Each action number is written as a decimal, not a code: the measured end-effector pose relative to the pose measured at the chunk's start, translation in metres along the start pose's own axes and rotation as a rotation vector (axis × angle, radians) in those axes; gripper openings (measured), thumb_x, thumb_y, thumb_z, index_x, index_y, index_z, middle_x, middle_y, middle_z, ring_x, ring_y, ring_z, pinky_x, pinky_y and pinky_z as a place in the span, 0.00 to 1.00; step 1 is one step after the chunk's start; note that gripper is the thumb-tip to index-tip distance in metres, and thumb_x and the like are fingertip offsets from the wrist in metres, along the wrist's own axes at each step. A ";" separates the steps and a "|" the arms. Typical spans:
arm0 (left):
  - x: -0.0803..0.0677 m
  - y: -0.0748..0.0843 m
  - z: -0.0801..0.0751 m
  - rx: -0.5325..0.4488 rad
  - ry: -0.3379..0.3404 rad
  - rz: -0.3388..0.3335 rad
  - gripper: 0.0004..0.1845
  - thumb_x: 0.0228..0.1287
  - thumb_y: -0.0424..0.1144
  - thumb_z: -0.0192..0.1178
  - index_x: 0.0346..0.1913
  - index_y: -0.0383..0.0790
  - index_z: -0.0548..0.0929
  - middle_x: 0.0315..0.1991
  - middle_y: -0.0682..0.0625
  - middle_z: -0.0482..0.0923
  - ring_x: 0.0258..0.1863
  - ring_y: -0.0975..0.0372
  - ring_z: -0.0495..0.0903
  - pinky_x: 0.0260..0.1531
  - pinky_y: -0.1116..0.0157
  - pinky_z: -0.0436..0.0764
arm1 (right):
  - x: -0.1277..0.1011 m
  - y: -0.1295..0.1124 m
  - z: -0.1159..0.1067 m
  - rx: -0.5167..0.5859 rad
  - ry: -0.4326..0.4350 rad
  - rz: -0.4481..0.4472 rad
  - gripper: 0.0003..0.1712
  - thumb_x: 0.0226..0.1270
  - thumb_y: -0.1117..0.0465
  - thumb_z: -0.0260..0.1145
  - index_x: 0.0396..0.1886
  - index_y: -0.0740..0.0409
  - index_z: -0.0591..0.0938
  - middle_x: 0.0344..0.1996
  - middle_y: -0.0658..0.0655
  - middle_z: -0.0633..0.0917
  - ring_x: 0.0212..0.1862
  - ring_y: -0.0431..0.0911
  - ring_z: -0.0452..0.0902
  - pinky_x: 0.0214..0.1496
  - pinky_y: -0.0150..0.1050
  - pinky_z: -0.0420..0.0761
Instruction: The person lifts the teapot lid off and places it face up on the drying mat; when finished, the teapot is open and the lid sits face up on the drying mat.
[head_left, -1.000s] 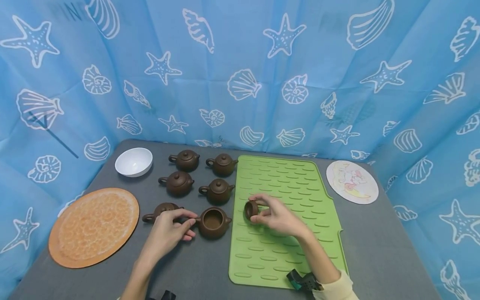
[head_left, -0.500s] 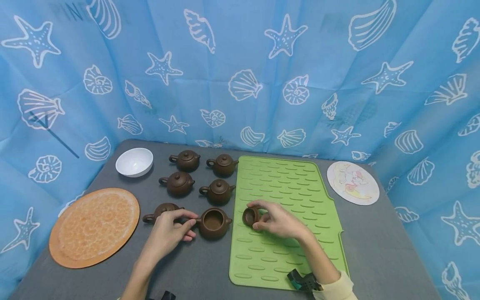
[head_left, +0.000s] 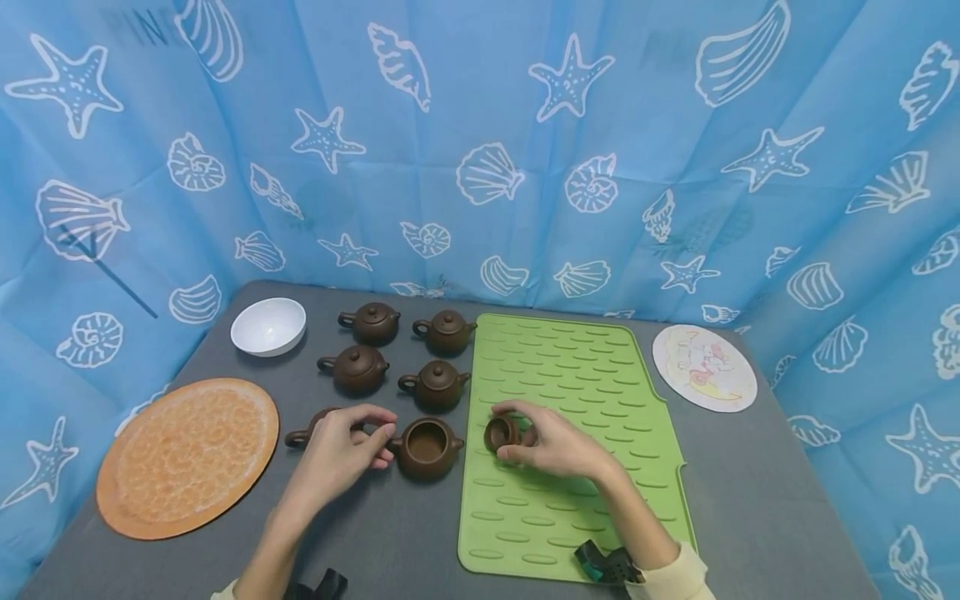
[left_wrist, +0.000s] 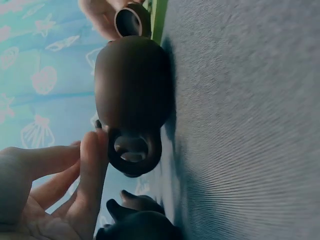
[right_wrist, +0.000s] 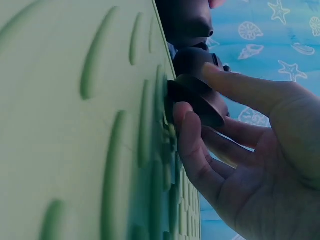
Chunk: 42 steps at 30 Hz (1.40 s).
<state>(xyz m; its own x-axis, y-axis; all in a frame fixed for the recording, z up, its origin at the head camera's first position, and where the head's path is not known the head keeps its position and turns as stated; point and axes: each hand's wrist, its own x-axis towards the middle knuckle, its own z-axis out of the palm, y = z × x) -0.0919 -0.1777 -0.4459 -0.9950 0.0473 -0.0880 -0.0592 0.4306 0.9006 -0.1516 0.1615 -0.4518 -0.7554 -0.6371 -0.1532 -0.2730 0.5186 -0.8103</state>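
Note:
A lidless brown clay teapot (head_left: 408,467) stands left of the green mat, its dark inside in sight from the head view. My left hand (head_left: 341,454) is at its loop handle (left_wrist: 155,150), with thumb and fingertips pinching right at the handle's upper side. Over the mat my right hand (head_left: 558,442) grips a small brown teapot lid (right_wrist: 197,105) between thumb and fingers. The lid is tipped on its side, its hollow collar facing left toward the pot. Behind my left hand another lidded teapot (head_left: 296,437) is partly hidden.
Several lidded brown teapots, one (head_left: 437,387) among them, stand farther back. Far left are a white bowl (head_left: 267,327) and a round orange mat (head_left: 187,458). The green ridged mat (head_left: 570,367) fills the right middle; a white round disc (head_left: 705,367) lies beyond it.
My right hand has come slightly down and turned the lid, so more of its hollow faces the camera. My left fingers have bent and risen a little at the handle; the pot stays put.

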 end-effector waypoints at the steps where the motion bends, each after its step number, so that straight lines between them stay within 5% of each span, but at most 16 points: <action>1: 0.001 0.001 0.000 0.022 0.006 0.017 0.11 0.75 0.31 0.68 0.56 0.36 0.89 0.49 0.41 0.92 0.31 0.63 0.93 0.31 0.69 0.91 | 0.000 -0.001 -0.001 0.003 0.001 0.007 0.39 0.76 0.53 0.74 0.79 0.60 0.71 0.50 0.61 0.91 0.26 0.41 0.83 0.29 0.35 0.84; 5: 0.007 0.005 0.001 0.120 0.035 0.089 0.10 0.75 0.32 0.69 0.54 0.38 0.90 0.46 0.45 0.92 0.31 0.66 0.89 0.27 0.70 0.85 | 0.002 -0.007 -0.006 0.009 0.012 0.010 0.38 0.78 0.51 0.72 0.80 0.58 0.71 0.20 0.51 0.84 0.17 0.37 0.72 0.21 0.34 0.76; 7: 0.011 0.006 0.001 0.152 0.047 0.113 0.09 0.75 0.33 0.69 0.53 0.39 0.91 0.44 0.46 0.92 0.31 0.65 0.87 0.26 0.70 0.81 | 0.003 -0.010 -0.008 0.007 0.029 -0.001 0.37 0.78 0.51 0.72 0.80 0.58 0.71 0.15 0.52 0.78 0.15 0.36 0.66 0.19 0.33 0.72; 11: 0.021 0.010 0.001 0.197 0.059 0.155 0.07 0.75 0.34 0.69 0.51 0.40 0.91 0.43 0.48 0.92 0.37 0.63 0.88 0.32 0.69 0.82 | 0.009 -0.019 -0.012 -0.007 0.096 -0.042 0.34 0.78 0.54 0.72 0.77 0.58 0.74 0.41 0.62 0.90 0.17 0.35 0.68 0.19 0.33 0.72; 14: 0.031 0.013 0.001 0.212 0.055 0.180 0.07 0.76 0.35 0.68 0.52 0.39 0.91 0.44 0.47 0.92 0.41 0.62 0.88 0.39 0.67 0.84 | 0.017 -0.028 -0.013 -0.005 0.142 -0.052 0.30 0.77 0.55 0.72 0.74 0.55 0.77 0.67 0.65 0.84 0.20 0.36 0.72 0.21 0.34 0.75; 20: 0.049 0.016 0.003 0.213 0.060 0.177 0.07 0.76 0.34 0.67 0.52 0.39 0.91 0.45 0.45 0.91 0.37 0.61 0.84 0.34 0.68 0.81 | 0.043 -0.044 -0.006 0.127 0.143 -0.058 0.26 0.78 0.60 0.71 0.70 0.61 0.80 0.64 0.68 0.84 0.31 0.54 0.86 0.28 0.41 0.86; 25: 0.060 0.016 0.004 0.198 0.068 0.134 0.09 0.78 0.33 0.65 0.54 0.38 0.91 0.47 0.41 0.89 0.34 0.62 0.84 0.30 0.69 0.79 | 0.068 -0.049 0.001 0.233 0.133 -0.036 0.21 0.79 0.63 0.68 0.67 0.64 0.81 0.61 0.67 0.85 0.39 0.70 0.87 0.37 0.57 0.89; 36: 0.073 0.013 0.001 0.072 -0.019 0.029 0.13 0.82 0.31 0.60 0.59 0.29 0.86 0.37 0.38 0.93 0.32 0.58 0.94 0.26 0.73 0.82 | 0.107 -0.052 0.013 0.230 0.189 -0.004 0.16 0.76 0.64 0.72 0.59 0.64 0.86 0.46 0.63 0.87 0.26 0.45 0.82 0.33 0.54 0.90; 42: 0.075 0.012 0.003 0.059 -0.022 -0.020 0.12 0.81 0.31 0.60 0.59 0.30 0.86 0.37 0.38 0.93 0.30 0.59 0.94 0.27 0.69 0.86 | 0.113 -0.053 0.015 0.205 0.205 0.031 0.12 0.77 0.63 0.72 0.54 0.63 0.87 0.41 0.58 0.85 0.21 0.41 0.77 0.32 0.53 0.89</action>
<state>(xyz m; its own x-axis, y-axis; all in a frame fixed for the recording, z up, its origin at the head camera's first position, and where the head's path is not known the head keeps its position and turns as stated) -0.1668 -0.1665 -0.4425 -0.9916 0.0575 -0.1159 -0.0739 0.4838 0.8720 -0.2132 0.0538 -0.4345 -0.8717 -0.4836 -0.0788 -0.1377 0.3961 -0.9078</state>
